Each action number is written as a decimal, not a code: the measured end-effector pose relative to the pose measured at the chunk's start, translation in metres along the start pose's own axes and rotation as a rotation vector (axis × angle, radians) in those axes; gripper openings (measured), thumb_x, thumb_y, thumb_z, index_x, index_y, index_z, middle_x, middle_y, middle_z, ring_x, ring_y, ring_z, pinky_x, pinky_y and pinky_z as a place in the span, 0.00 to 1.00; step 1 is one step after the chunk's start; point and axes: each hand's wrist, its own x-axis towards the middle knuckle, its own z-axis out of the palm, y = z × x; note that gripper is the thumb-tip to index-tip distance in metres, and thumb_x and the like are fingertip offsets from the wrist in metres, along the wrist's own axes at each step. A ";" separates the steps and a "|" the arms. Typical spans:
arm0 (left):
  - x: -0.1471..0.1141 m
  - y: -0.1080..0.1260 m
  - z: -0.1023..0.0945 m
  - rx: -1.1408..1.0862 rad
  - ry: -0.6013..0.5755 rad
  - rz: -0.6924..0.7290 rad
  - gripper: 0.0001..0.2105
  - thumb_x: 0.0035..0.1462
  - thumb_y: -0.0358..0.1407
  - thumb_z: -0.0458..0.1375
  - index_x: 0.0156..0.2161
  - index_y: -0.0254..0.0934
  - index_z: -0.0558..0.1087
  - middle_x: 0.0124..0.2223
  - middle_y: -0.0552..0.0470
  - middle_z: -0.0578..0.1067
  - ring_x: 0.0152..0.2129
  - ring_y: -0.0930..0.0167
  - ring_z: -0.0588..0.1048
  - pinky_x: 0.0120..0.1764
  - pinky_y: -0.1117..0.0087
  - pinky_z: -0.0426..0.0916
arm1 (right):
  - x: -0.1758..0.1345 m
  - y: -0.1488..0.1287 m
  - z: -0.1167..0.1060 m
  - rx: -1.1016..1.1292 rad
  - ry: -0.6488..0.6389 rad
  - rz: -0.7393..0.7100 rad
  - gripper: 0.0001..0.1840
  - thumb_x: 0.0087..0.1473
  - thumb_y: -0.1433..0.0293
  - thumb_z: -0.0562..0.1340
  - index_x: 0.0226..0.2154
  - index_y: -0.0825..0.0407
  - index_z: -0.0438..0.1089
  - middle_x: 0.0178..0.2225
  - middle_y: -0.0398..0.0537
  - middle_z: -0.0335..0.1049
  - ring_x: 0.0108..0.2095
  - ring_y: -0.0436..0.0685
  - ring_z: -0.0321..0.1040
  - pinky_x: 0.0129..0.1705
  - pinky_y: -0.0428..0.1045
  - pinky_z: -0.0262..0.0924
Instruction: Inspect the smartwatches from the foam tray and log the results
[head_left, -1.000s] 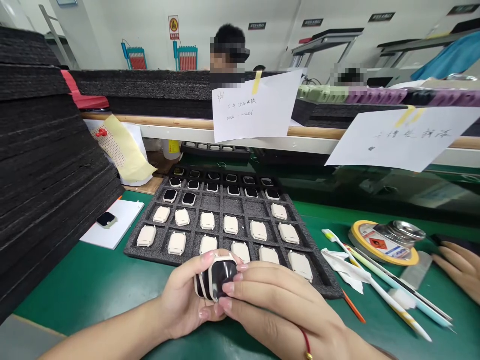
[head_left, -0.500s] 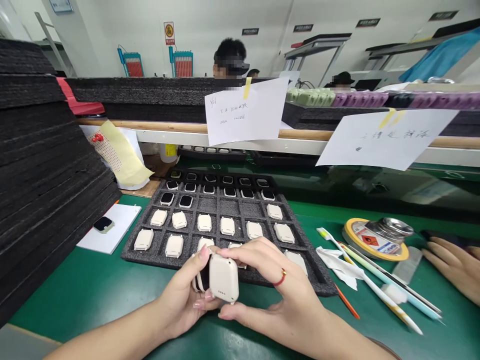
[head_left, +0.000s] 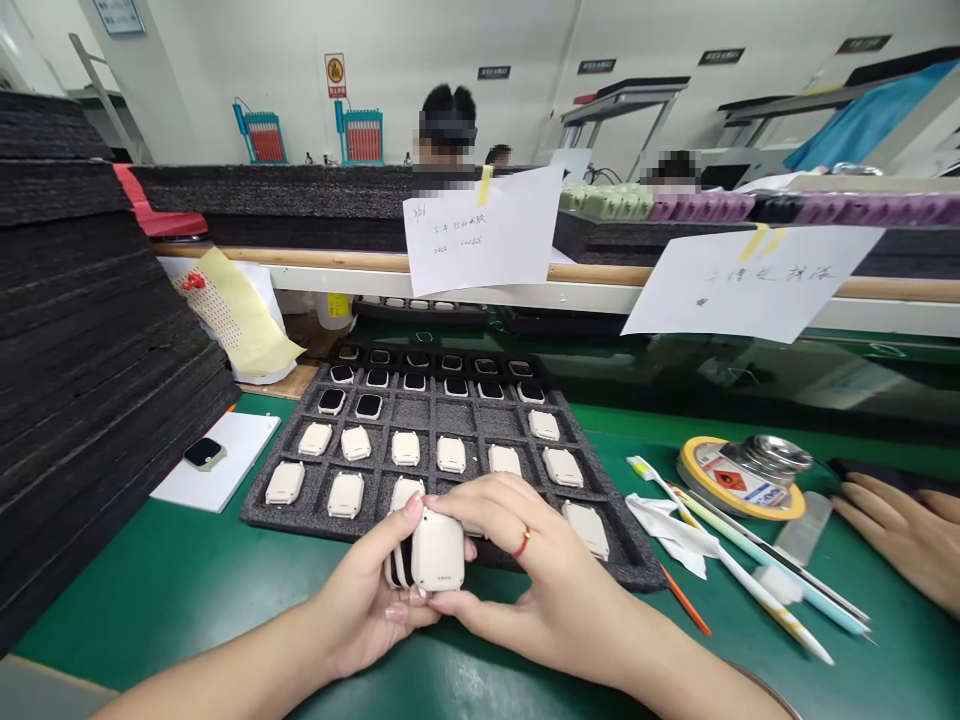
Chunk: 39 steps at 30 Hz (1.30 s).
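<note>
In front of the foam tray, my left hand (head_left: 364, 595) grips a small stack of cream watch cases, standing on edge with dark faces between them. My right hand (head_left: 555, 570), with a red ring on one finger, holds the foremost watch case (head_left: 439, 552) by its top and bottom edges. This case lies against the stack, its cream back towards me. Beyond my hands is the black foam tray (head_left: 456, 416). Its far rows hold watches with dark screens (head_left: 367, 406) showing; the nearer rows hold cream watch cases (head_left: 346, 494) back side up. My right hand hides part of the near row.
Stacked black foam trays (head_left: 90, 400) rise at left, beside a watch (head_left: 205, 453) on a white pad (head_left: 244, 455). Rightward lie brushes (head_left: 776, 595), a tissue (head_left: 667, 530) and a yellow-rimmed round container (head_left: 739, 480). Another person's hand (head_left: 900, 530) rests at far right. A shelf (head_left: 360, 275) spans behind.
The front watch case has shifted slightly left and closed against the stack. My right hand's fingers have moved left with it. The whole view has moved slightly.
</note>
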 end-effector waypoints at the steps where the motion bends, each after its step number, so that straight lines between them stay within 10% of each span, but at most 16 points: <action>1: 0.001 0.000 0.000 -0.014 0.020 0.006 0.21 0.42 0.46 0.73 0.34 0.28 0.78 0.29 0.46 0.77 0.13 0.83 0.64 0.13 0.85 0.49 | 0.001 0.003 -0.001 -0.001 -0.004 0.024 0.27 0.48 0.71 0.71 0.51 0.51 0.68 0.42 0.51 0.73 0.42 0.58 0.70 0.45 0.54 0.66; 8: 0.003 -0.001 0.001 0.016 0.118 0.063 0.11 0.51 0.33 0.68 0.37 0.31 0.73 0.32 0.47 0.77 0.16 0.82 0.65 0.17 0.84 0.51 | 0.011 0.064 -0.021 -0.324 0.119 0.352 0.16 0.52 0.62 0.66 0.43 0.51 0.74 0.39 0.50 0.72 0.37 0.59 0.73 0.42 0.54 0.70; 17: 0.003 -0.007 -0.003 0.308 -0.001 0.088 0.12 0.61 0.42 0.55 0.34 0.34 0.71 0.31 0.50 0.76 0.12 0.84 0.56 0.19 0.76 0.46 | -0.003 0.137 -0.025 -0.493 0.098 0.452 0.21 0.58 0.72 0.57 0.53 0.54 0.72 0.54 0.59 0.73 0.56 0.69 0.68 0.58 0.66 0.62; 27: 0.004 -0.003 0.001 0.172 -0.019 0.079 0.20 0.63 0.46 0.52 0.37 0.29 0.76 0.32 0.44 0.75 0.14 0.81 0.61 0.19 0.77 0.47 | -0.004 0.116 -0.013 -0.441 -0.007 0.436 0.20 0.61 0.72 0.54 0.53 0.52 0.72 0.58 0.60 0.69 0.61 0.71 0.63 0.62 0.75 0.49; 39: 0.001 -0.002 -0.002 -0.017 -0.146 0.030 0.25 0.48 0.54 0.67 0.31 0.27 0.76 0.24 0.52 0.71 0.12 0.85 0.57 0.16 0.82 0.47 | 0.001 -0.015 0.000 0.053 -0.002 0.106 0.15 0.50 0.69 0.72 0.35 0.48 0.65 0.47 0.52 0.69 0.50 0.59 0.70 0.48 0.51 0.69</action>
